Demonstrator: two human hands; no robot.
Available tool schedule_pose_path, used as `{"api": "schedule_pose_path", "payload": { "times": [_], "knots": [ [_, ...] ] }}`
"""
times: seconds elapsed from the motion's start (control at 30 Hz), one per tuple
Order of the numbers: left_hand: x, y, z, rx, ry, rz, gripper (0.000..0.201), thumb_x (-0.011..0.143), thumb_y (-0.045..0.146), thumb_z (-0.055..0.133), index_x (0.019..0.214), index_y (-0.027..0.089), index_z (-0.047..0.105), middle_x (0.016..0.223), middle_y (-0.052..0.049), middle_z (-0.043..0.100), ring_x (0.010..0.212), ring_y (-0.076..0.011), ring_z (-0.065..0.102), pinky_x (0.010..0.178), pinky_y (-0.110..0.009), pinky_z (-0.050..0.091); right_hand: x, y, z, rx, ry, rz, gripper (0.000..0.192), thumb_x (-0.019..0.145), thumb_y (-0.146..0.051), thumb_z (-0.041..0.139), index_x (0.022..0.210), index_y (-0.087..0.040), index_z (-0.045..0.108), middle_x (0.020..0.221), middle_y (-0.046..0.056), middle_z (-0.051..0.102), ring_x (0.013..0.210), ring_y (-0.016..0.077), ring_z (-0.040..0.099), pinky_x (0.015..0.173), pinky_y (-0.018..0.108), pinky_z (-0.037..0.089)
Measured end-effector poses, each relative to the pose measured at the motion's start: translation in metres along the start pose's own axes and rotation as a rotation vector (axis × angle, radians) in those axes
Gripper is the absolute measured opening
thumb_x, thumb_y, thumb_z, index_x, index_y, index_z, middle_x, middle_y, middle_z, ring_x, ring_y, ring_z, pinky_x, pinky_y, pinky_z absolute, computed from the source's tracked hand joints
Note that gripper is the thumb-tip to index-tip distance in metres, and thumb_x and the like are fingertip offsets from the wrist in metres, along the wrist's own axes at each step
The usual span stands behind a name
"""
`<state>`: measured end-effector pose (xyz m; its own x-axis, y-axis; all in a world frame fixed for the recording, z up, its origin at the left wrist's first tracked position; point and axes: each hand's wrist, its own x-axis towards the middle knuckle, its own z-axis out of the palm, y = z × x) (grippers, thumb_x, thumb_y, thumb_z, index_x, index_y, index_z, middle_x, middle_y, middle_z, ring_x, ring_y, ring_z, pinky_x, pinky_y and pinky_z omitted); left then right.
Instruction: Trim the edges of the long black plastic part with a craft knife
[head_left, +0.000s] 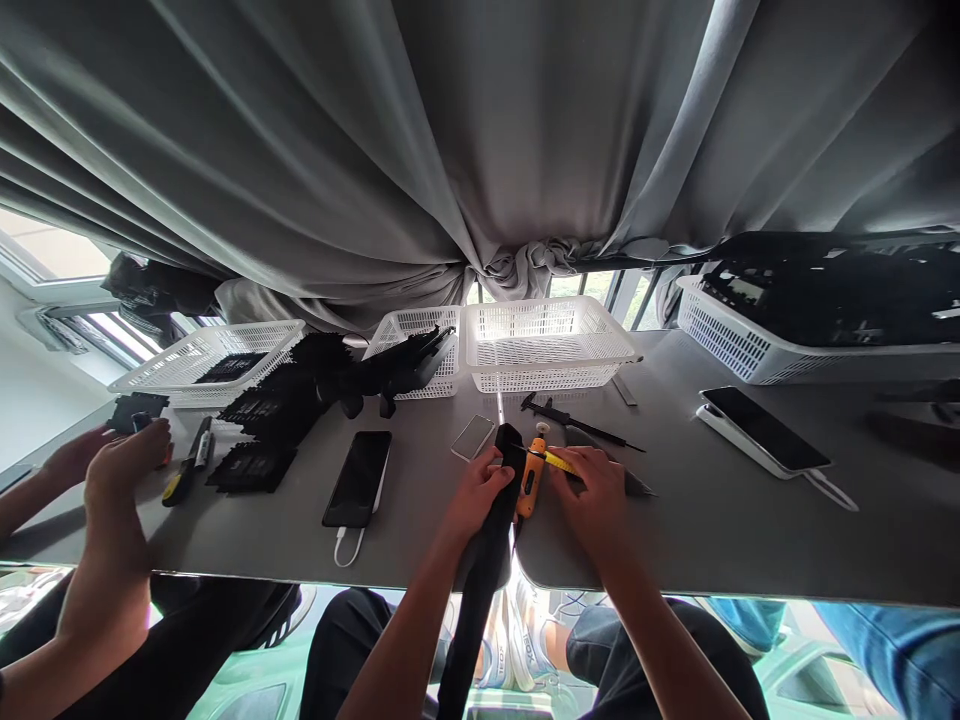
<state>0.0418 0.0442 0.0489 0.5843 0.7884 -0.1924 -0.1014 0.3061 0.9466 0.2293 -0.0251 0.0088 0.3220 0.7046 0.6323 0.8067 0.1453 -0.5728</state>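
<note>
My left hand (474,505) is closed around a long black strip-like part (480,585), which slants down past the table edge toward my lap. In my right hand (596,495) is a slim yellow-and-black handled tool (560,461); its thin tip points left at the upper end of the black part, and whether it touches cannot be made out. Between both hands lies an orange handheld device (532,480) with a dark button area. A black caliper (577,420) rests just beyond my right hand, and a small thin rectangular frame (473,437) beyond my left.
White baskets (551,378) line the back; the right basket (739,340) is heaped with black parts. Black pieces (253,467) and a yellow-black knife (180,480) lie left. Phones (358,478) rest on both sides. At far left, another person's hands (124,455) hold a black piece.
</note>
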Motion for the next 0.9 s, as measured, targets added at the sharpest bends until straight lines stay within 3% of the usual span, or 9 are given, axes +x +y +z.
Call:
{"api": "schedule_pose_path", "payload": {
  "times": [0.4,0.67,0.9],
  "knots": [
    [0.0027,-0.0045,-0.001,-0.026,0.038,0.01,0.05,0.083,0.057,0.082,0.108,0.022,0.058,0.072,0.001,0.071,0.043,-0.0141,0.061,0.043,-0.026,0.048,-0.0006,0.0005,-0.0016,-0.095,0.03,-0.063,0.026,0.101,-0.025,0.059,0.115,-0.027,0.08,0.108,0.006,0.08,0.104,0.0267,0.069,0.093,0.043,0.04],
    [0.0017,-0.004,0.0002,-0.049,0.047,0.021,0.043,0.084,0.052,0.08,0.105,0.023,0.058,0.071,0.002,0.07,0.046,-0.0133,0.059,0.046,-0.027,0.05,-0.0013,-0.0004,-0.0013,-0.124,0.035,-0.05,0.028,0.1,-0.024,0.057,0.115,-0.028,0.081,0.107,0.006,0.079,0.103,0.0271,0.069,0.094,0.043,0.039],
    [-0.0001,-0.0029,-0.0006,-0.049,0.034,-0.001,0.047,0.083,0.051,0.081,0.114,0.023,0.06,0.071,0.002,0.071,0.043,-0.014,0.059,0.043,-0.026,0.047,0.0002,0.0032,-0.0006,-0.124,0.083,0.0,0.029,0.106,-0.032,0.055,0.117,-0.024,0.08,0.108,0.008,0.079,0.103,0.0277,0.07,0.091,0.041,0.039]
  ]
}}
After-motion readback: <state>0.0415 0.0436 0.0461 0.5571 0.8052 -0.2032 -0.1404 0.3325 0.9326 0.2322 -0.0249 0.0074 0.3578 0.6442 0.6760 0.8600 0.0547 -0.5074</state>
